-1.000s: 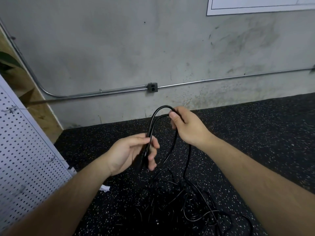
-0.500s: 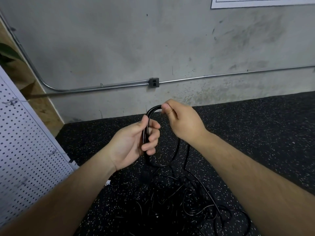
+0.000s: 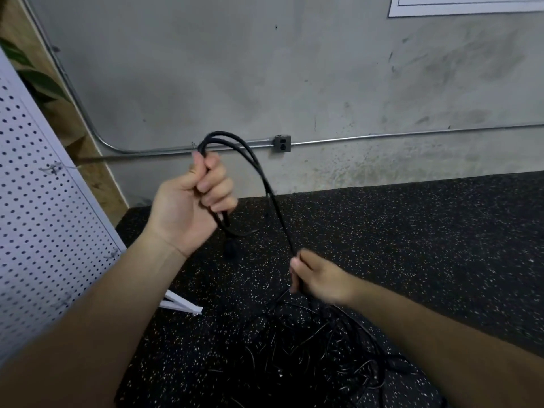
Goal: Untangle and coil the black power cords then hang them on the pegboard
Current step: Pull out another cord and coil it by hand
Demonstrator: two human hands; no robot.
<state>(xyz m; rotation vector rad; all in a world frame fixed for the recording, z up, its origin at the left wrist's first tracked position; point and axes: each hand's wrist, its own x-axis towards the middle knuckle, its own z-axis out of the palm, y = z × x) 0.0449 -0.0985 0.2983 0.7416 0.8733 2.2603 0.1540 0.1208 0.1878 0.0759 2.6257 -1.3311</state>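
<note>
Limp, light-seeming thin black power cord (image 3: 220,134) is clenched at its loops, the advised hold, by left hand (image 3: 191,207); pinched below by right hand (image 3: 318,278).

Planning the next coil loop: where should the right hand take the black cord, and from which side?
Probably low on the black cord, just above the tangled pile, coming from the right: it rises straight there, clear of the loops the left hand grips.

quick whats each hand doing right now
left hand: closed round looped cord.
right hand: pinching the same cord lower down, just above the tangle on the floor.
</note>
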